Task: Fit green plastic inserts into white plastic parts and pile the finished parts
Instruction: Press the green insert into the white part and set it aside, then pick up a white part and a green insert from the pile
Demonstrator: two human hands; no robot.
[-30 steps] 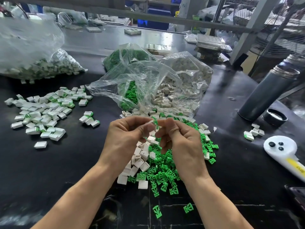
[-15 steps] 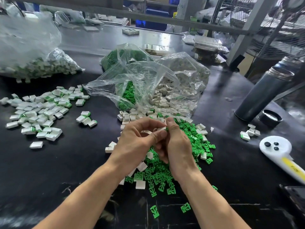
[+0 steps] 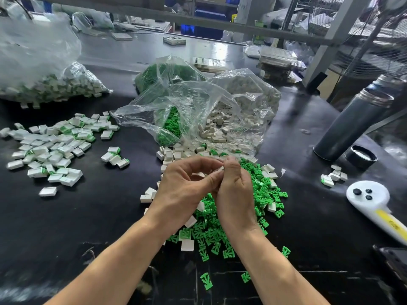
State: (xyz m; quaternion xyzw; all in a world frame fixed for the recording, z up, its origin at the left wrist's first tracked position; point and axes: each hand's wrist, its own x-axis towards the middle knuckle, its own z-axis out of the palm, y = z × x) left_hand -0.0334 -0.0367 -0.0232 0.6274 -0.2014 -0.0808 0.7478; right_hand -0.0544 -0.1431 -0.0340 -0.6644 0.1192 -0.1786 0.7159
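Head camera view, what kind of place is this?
Probably a small factory assembly bench: clear bags of bulk parts, a pile of finished parts, and metal racking behind the black worktable.

Counter (image 3: 92,216) layout: hands (image 3: 211,186) meet at centre frame, above the loose heap of inserts (image 3: 262,190) and parts. Two open bags (image 3: 198,111) just behind the heap, upper centre. Pile of finished parts (image 3: 52,148) centre left; a further bag of parts (image 3: 55,84) behind it, upper left. Flask (image 3: 352,124) at right, its cap (image 3: 361,156) just beside it. Small cluster of parts (image 3: 333,176) below the cap; handheld controller (image 3: 370,199) at right edge.
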